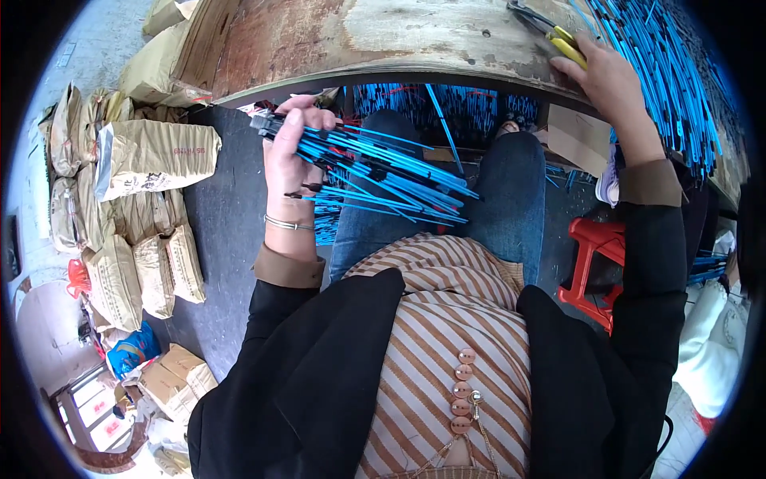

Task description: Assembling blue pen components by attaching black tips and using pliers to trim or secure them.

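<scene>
Head view. Left hand (289,164), ten o'clock: grip clamped on a bundle of blue cable ties (375,180) fanned over the lap. Right hand (610,80), one o'clock: grip closed on yellow-handled pliers (558,38) lying on the worn desk (359,40). Risk: the loosely fanned ties could slip free and scatter to the floor.

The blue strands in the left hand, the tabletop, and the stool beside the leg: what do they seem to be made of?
Blue strands in the left hand: probably plastic, smooth and slightly glossy, with black ends. Tabletop: seemingly wood board, matte, worn and stained with reddish patches. Stool: likely moulded plastic, uniform bright red with a soft shine.
</scene>
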`<state>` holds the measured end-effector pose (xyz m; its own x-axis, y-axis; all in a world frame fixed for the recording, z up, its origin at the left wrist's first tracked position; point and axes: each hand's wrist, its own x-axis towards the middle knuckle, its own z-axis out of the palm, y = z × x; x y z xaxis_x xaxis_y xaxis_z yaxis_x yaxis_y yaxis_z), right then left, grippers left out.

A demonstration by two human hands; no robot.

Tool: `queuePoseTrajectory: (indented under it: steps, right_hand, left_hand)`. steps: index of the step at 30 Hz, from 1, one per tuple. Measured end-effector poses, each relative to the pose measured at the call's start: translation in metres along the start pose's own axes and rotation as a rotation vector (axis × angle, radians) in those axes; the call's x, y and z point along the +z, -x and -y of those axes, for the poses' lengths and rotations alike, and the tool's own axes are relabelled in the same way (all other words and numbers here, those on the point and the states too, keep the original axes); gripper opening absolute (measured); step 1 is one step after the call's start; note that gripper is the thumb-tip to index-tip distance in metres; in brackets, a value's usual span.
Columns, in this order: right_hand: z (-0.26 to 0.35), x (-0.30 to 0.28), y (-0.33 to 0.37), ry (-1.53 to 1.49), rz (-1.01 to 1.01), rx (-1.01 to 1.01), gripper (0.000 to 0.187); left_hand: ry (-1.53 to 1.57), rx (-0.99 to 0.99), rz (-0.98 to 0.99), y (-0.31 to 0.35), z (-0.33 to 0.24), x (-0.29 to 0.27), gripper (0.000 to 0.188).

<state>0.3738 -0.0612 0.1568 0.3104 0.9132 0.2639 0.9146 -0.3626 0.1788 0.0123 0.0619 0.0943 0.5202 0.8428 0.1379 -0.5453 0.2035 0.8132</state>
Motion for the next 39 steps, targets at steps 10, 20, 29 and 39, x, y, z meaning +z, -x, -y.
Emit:
queuePoseTrajectory:
  steps: [10, 20, 29, 39]
  right_hand:
    - [0.045, 0.019, 0.146, -1.39, -0.014, -0.052, 0.087]
    - [0.128, 0.015, 0.137, -1.879, -0.364, -0.382, 0.085]
    - [0.089, -0.016, 0.132, -1.683, -0.338, -0.267, 0.06]
    - [0.079, -0.019, 0.118, -1.685, 0.076, -0.713, 0.052]
  left_hand:
    - [0.448, -0.238, -0.402, 0.033, -0.007, -0.058, 0.038]
    - [0.664, -0.605, -0.293, 0.051, 0.071, -0.01, 0.041]
    - [-0.136, -1.127, 0.025, 0.036, 0.097, 0.037, 0.055]
    - [-1.261, -0.354, 0.22, 0.009, 0.003, 0.011, 0.027]
